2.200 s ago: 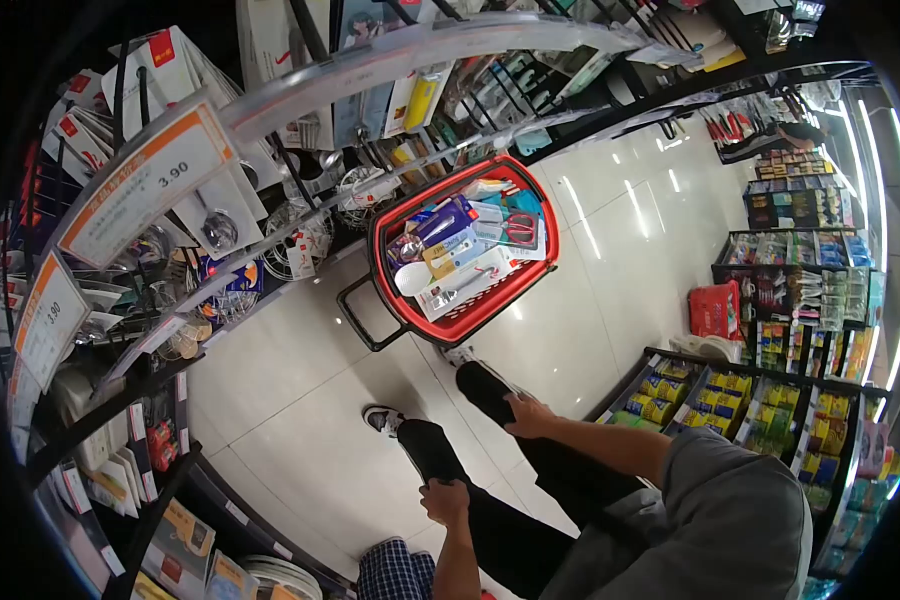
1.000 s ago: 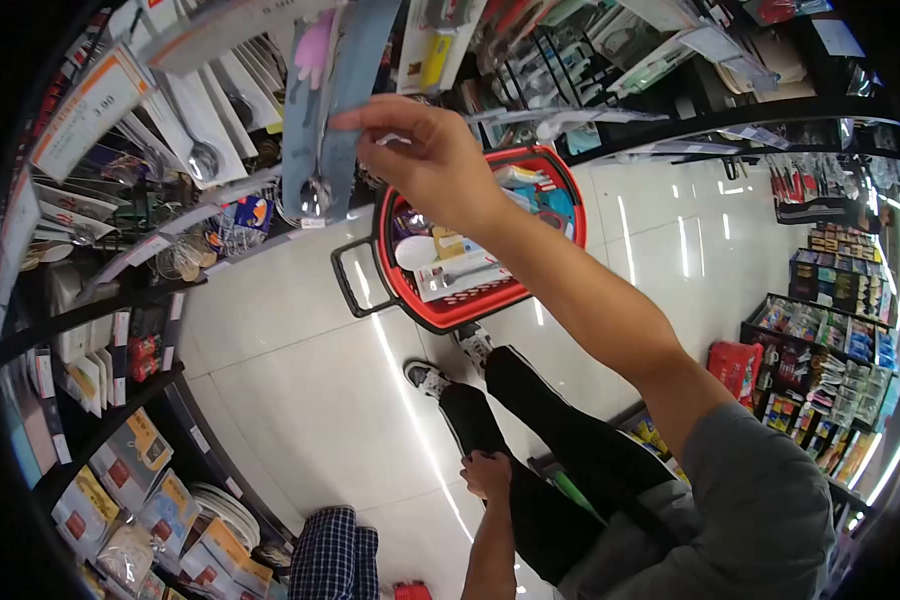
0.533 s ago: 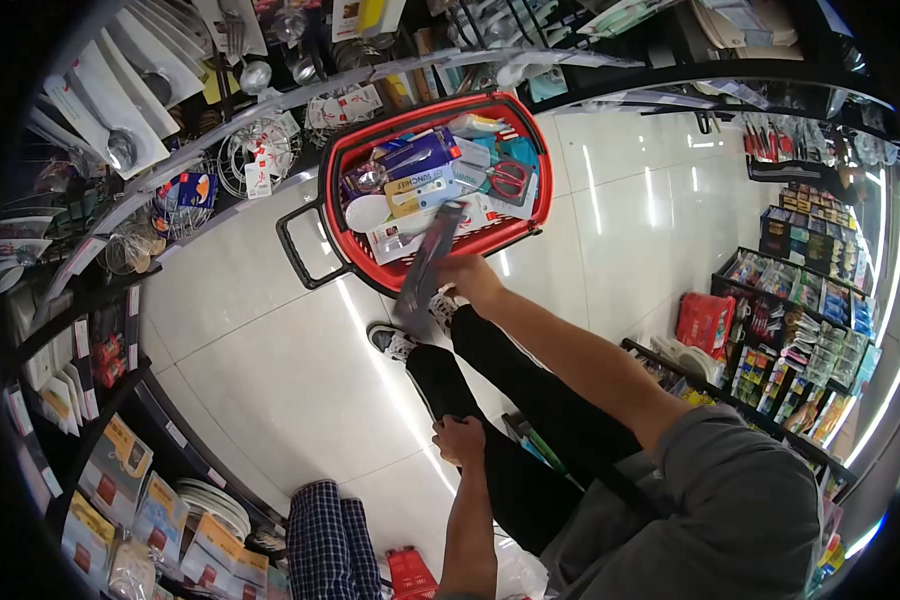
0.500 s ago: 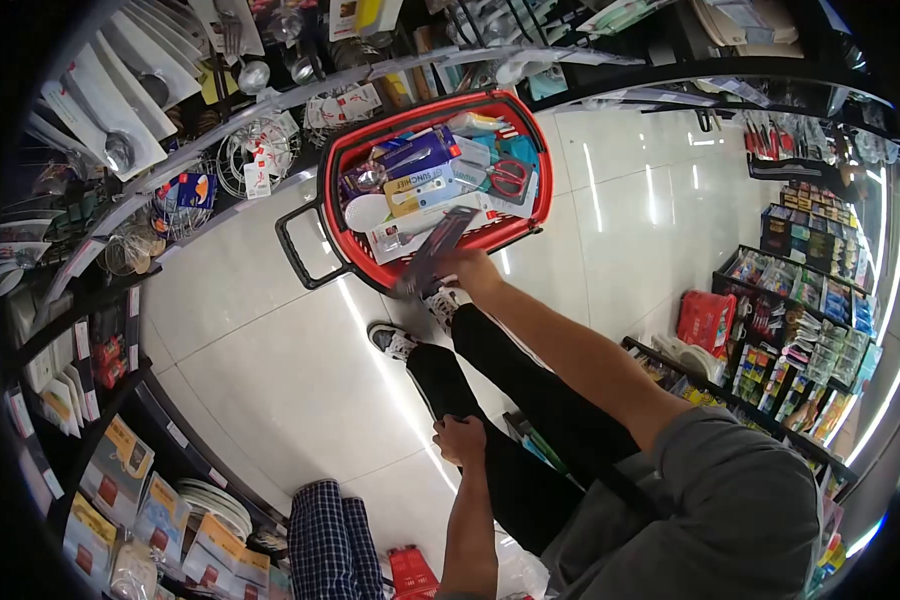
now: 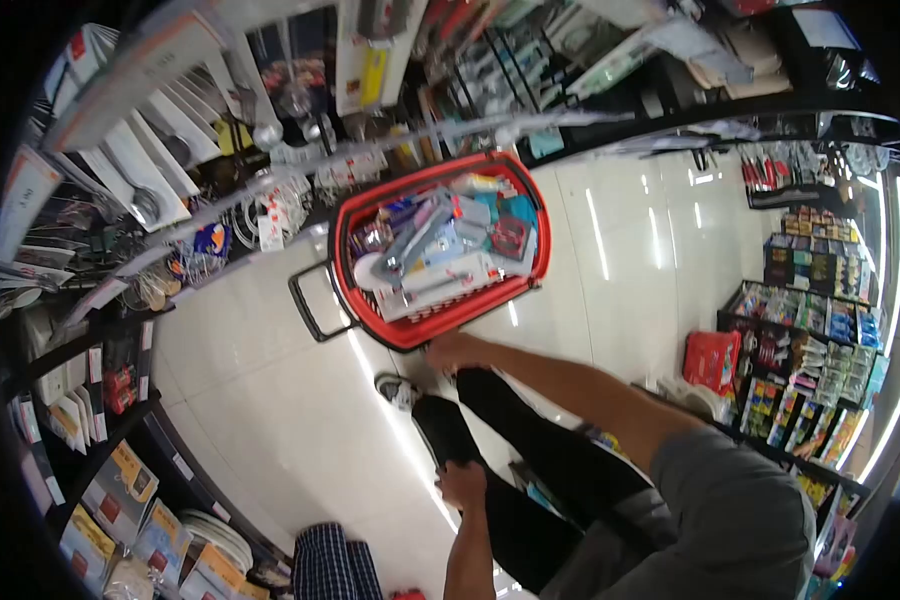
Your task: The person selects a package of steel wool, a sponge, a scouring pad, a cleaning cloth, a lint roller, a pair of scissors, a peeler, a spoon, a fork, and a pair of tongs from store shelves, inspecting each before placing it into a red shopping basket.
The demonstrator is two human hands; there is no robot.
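Note:
A red basket (image 5: 480,304) stands on the floor, filled with packaged goods. Across its left part lies a long grey packaged item (image 5: 410,238), with red-handled scissors (image 5: 510,236) farther right. My right hand (image 5: 455,352) is just below the basket's near rim, blurred, and its fingers cannot be made out well. Over my leg, my left hand (image 5: 461,486) is closed with curled fingers; what it holds, if anything, is hidden.
Racks of hanging kitchen utensils (image 5: 145,200) run along the top and left. Boxed goods (image 5: 120,480) fill the lower-left shelf. At right are display racks (image 5: 810,330) and a red bag (image 5: 712,360). Checked cloth (image 5: 322,565) shows at the bottom.
The long item that was in my right hand now lies in the basket, out of my grasp. My right hand has drawn back to below the rim. The view has shifted, bringing the basket lower.

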